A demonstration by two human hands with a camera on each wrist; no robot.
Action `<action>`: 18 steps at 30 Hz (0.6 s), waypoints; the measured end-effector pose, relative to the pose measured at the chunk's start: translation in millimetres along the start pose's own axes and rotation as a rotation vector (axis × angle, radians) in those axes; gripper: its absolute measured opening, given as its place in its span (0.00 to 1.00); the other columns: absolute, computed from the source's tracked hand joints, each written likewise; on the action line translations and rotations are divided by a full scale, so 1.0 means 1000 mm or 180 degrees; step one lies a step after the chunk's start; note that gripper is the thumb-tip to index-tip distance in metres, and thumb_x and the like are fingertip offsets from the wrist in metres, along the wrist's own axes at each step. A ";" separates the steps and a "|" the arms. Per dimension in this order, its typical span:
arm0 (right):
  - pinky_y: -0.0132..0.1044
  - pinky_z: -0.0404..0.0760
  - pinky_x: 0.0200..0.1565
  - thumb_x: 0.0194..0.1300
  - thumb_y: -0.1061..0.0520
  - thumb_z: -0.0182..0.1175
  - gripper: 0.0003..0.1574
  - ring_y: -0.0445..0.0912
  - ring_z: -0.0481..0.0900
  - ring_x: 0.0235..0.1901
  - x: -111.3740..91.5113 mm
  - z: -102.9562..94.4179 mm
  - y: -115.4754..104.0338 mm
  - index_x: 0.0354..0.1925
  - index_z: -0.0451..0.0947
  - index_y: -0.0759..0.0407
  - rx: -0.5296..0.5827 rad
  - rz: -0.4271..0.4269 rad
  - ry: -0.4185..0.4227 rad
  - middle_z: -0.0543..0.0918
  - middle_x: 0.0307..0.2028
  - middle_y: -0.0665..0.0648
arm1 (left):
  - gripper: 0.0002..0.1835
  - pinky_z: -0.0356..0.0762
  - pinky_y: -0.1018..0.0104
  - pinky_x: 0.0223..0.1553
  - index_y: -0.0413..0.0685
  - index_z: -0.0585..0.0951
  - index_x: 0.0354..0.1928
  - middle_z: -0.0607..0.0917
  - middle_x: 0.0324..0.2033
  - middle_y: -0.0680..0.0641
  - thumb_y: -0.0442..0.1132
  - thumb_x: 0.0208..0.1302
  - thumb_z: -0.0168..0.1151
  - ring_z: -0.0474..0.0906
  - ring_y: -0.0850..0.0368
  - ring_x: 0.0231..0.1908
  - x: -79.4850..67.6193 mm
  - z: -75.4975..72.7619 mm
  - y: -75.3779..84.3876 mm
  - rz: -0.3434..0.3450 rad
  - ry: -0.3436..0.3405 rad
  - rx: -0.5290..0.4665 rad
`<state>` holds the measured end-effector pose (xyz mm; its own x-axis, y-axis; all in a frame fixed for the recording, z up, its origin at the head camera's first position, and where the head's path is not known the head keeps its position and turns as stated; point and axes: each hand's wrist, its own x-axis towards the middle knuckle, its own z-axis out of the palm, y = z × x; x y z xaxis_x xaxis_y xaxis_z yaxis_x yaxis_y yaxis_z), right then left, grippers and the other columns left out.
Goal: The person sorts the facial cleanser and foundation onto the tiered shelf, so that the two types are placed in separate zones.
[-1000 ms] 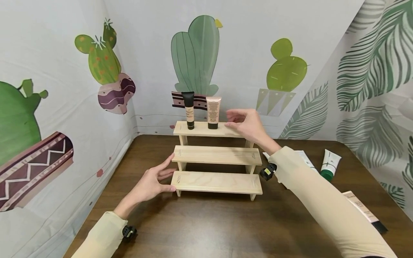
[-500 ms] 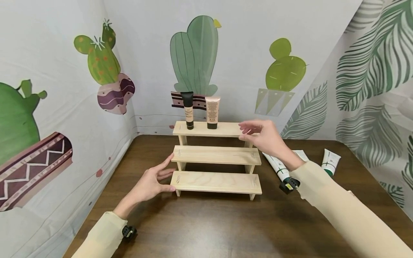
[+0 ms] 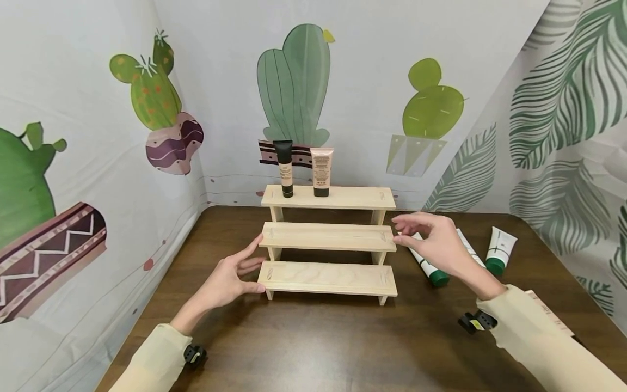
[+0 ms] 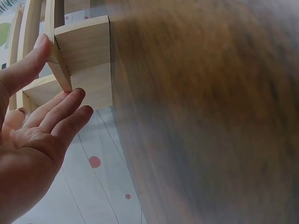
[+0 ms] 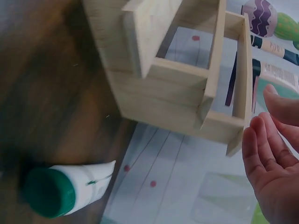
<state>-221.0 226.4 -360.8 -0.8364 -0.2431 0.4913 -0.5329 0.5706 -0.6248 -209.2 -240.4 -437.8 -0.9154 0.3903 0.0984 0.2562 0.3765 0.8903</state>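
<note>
We're touching the three-tier wooden stand (image 3: 325, 236) with a wide-spread left hand (image 3: 227, 279); our right hand (image 3: 433, 240) is hovering empty, loosely curved. We're guessing light, stiff, best held by side panels (image 5: 161, 98).

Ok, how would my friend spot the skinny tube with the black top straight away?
On the brown table, find the wooden stand with three steps. Two tubes stand upright on its top step; the skinny tube is the left one. It's black at both ends, while the wider tube beside it has a pale top.

The left hand (image 3: 225, 280) spreads its thumb below extended fingers; the right hand (image 3: 438, 239) bends its fingers loosely above its thumb.
</note>
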 end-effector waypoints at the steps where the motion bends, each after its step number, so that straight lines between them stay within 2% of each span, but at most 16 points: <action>1: 0.29 0.79 0.31 0.58 0.66 0.79 0.21 0.42 0.86 0.32 -0.005 -0.002 0.002 0.50 0.90 0.58 -0.0010 -0.0002 0.0006 0.89 0.36 0.51 | 0.63 0.81 0.43 0.56 0.68 0.56 0.84 0.76 0.67 0.28 0.25 0.53 0.81 0.77 0.35 0.64 0.000 0.000 0.000 -0.0005 -0.0002 -0.0015; 6: 0.26 0.79 0.31 0.55 0.67 0.81 0.22 0.41 0.85 0.31 -0.025 -0.013 0.011 0.49 0.90 0.58 -0.0116 0.0001 0.0022 0.88 0.34 0.50 | 0.63 0.80 0.43 0.56 0.68 0.56 0.85 0.75 0.67 0.27 0.25 0.53 0.81 0.77 0.35 0.64 -0.001 0.000 0.002 -0.0013 -0.0016 -0.0038; 12: 0.24 0.80 0.35 0.55 0.66 0.81 0.22 0.40 0.85 0.31 -0.043 -0.023 0.021 0.50 0.89 0.63 -0.0173 0.0110 -0.0018 0.88 0.33 0.51 | 0.64 0.79 0.41 0.58 0.68 0.56 0.84 0.76 0.66 0.28 0.25 0.52 0.82 0.77 0.35 0.64 0.000 -0.001 0.002 -0.0004 0.0005 0.0012; 18: 0.26 0.79 0.32 0.57 0.65 0.80 0.20 0.39 0.85 0.31 -0.063 -0.034 0.034 0.48 0.89 0.58 -0.0309 0.0250 -0.0076 0.87 0.31 0.47 | 0.64 0.78 0.40 0.58 0.67 0.56 0.85 0.75 0.67 0.28 0.26 0.52 0.82 0.77 0.35 0.64 0.000 0.000 0.001 0.0024 -0.0009 0.0019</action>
<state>-182.2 287.9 -392.8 -0.8785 -0.2127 0.4278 -0.4516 0.6617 -0.5985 -209.1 -239.8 -436.4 -0.9126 0.3956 0.1038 0.2649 0.3785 0.8869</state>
